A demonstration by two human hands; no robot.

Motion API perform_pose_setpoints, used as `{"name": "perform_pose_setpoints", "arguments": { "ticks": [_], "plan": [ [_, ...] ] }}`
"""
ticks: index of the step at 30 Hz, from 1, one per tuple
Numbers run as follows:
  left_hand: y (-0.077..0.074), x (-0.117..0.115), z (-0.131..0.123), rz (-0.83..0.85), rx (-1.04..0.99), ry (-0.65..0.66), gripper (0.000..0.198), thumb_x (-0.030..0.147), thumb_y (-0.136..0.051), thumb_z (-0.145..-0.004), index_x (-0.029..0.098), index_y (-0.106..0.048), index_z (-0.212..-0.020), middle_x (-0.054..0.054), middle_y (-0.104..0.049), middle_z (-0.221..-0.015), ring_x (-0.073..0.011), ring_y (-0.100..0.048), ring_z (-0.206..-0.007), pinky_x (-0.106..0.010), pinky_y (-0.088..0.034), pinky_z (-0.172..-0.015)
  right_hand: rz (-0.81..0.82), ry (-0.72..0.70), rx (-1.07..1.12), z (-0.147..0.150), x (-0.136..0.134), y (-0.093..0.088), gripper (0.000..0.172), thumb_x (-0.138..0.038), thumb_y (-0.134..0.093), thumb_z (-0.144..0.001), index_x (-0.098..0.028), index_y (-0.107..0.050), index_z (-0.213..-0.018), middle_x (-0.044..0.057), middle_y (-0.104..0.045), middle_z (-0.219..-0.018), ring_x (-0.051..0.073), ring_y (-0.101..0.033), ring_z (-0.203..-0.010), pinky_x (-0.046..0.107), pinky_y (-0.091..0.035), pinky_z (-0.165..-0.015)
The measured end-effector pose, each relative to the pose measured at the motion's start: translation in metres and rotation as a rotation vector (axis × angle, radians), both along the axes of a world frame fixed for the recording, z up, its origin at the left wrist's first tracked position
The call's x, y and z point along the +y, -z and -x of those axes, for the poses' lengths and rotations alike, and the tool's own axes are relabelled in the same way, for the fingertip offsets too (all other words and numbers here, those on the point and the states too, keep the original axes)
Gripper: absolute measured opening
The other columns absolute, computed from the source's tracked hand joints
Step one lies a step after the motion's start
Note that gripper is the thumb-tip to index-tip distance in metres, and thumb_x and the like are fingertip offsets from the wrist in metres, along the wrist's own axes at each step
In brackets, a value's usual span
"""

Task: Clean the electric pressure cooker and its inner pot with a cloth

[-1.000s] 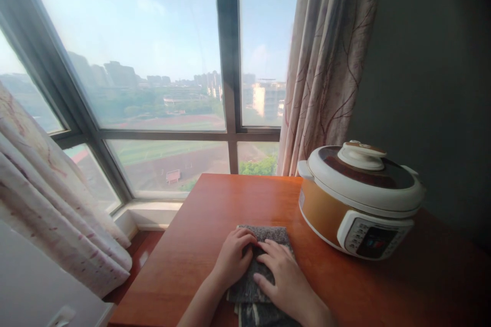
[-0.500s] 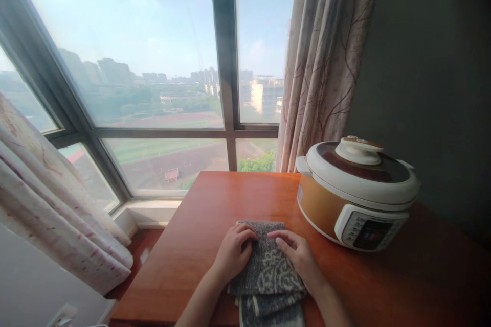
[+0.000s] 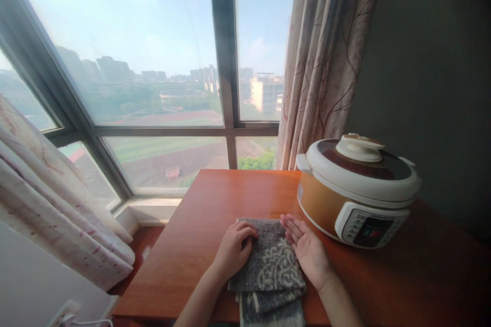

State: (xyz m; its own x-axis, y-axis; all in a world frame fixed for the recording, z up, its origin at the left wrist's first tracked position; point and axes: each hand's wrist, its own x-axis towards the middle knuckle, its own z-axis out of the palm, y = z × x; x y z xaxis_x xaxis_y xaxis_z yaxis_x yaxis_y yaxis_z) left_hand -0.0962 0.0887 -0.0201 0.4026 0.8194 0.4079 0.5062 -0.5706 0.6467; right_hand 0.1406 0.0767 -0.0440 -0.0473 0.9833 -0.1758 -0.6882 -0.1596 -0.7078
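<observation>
A folded grey towel (image 3: pixel 274 260) with a pale leafy pattern lies on the wooden table, its layers stacked and the lower end reaching the near edge. My left hand (image 3: pixel 235 246) is at the towel's upper left side, with fingers curled down onto the cloth and thumb tucked beneath them. Along the right side is my right hand (image 3: pixel 307 250), palm turned up and inward, its fingers stretched out with nothing in them. Its fingertips are at the towel's upper right corner.
A white and gold electric cooker (image 3: pixel 356 189) with a lid stands on the table (image 3: pixel 184 245) to the right. Behind the table are a large window (image 3: pixel 153 61) and a curtain (image 3: pixel 322 61). Another curtain (image 3: pixel 57 214) hangs at the left, above a socket with a white cable (image 3: pixel 92 323).
My right hand has turned from curled fingers over the towel to an open palm, shifting slightly right. My left hand and the towel stay in place.
</observation>
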Motion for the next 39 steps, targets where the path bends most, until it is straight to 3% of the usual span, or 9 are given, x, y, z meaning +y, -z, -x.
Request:
{"name": "perform_pose_setpoints", "arguments": {
  "ticks": [7,12,15,23,27,33,39],
  "plan": [
    [-0.001,0.0,0.0,0.006,0.006,-0.003,0.027,0.003,-0.05,-0.077,0.021,-0.067,-0.087,-0.005,-0.069,-0.097,-0.0213,-0.06,-0.096,-0.037,-0.044,-0.092,0.047,0.02,0.068,0.001,0.0,0.001,0.034,-0.043,-0.069,-0.083,-0.022,-0.075,-0.109,0.006,-0.07,-0.126,0.019,-0.059,-0.126,0.029,-0.047,-0.098],
    [-0.001,-0.001,0.0,-0.004,0.011,-0.008,0.027,0.003,-0.049,-0.077,0.021,-0.067,-0.087,-0.006,-0.069,-0.098,-0.0218,-0.061,-0.097,-0.037,-0.045,-0.092,0.102,0.087,0.058,0.002,-0.001,0.003,0.023,-0.034,-0.079,-0.075,-0.021,-0.078,-0.093,0.005,-0.078,-0.098,0.018,-0.071,-0.095,0.027,-0.054,-0.083],
    [-0.001,-0.001,0.0,-0.011,0.015,-0.012,0.028,0.003,-0.049,-0.077,0.022,-0.067,-0.087,-0.005,-0.07,-0.098,-0.0217,-0.061,-0.096,-0.038,-0.045,-0.093,0.111,0.115,0.076,0.002,-0.002,0.004,0.023,-0.032,-0.082,-0.073,-0.019,-0.077,-0.091,0.004,-0.077,-0.087,0.015,-0.071,-0.083,0.023,-0.054,-0.075],
    [0.001,0.0,0.001,-0.043,0.019,-0.038,0.028,0.002,-0.048,-0.077,0.022,-0.067,-0.086,-0.005,-0.07,-0.097,-0.0207,-0.061,-0.095,-0.036,-0.047,-0.091,0.096,0.162,0.04,0.006,-0.004,0.001,0.031,-0.032,-0.092,-0.062,-0.021,-0.075,-0.085,0.001,-0.075,-0.082,0.012,-0.067,-0.077,0.019,-0.051,-0.07],
    [0.003,0.001,0.003,-0.07,0.035,-0.109,0.026,0.004,-0.048,-0.079,0.021,-0.067,-0.084,-0.005,-0.07,-0.095,-0.021,-0.062,-0.094,-0.037,-0.048,-0.09,0.084,0.164,0.006,0.008,-0.005,0.001,0.032,-0.036,-0.093,-0.061,-0.02,-0.074,-0.083,0.0,-0.073,-0.079,0.011,-0.064,-0.074,0.018,-0.05,-0.068],
    [0.012,0.009,0.01,-0.037,0.078,-0.381,0.023,0.012,-0.048,-0.085,0.019,-0.068,-0.095,-0.01,-0.067,-0.114,-0.0252,-0.063,-0.107,-0.041,-0.049,-0.095,0.019,0.144,-0.131,0.01,-0.008,-0.001,0.031,-0.043,-0.089,-0.067,-0.02,-0.072,-0.08,0.0,-0.07,-0.077,0.011,-0.06,-0.074,0.019,-0.048,-0.07],
    [0.013,0.01,0.01,0.017,0.16,-0.406,0.027,0.015,-0.047,-0.088,0.018,-0.065,-0.106,-0.01,-0.068,-0.111,-0.0261,-0.062,-0.106,-0.044,-0.048,-0.095,-0.003,0.197,-0.27,0.012,-0.01,-0.008,0.039,-0.051,-0.088,-0.064,-0.019,-0.068,-0.074,0.0,-0.067,-0.071,0.013,-0.056,-0.07,0.022,-0.047,-0.068]
  ]
}}
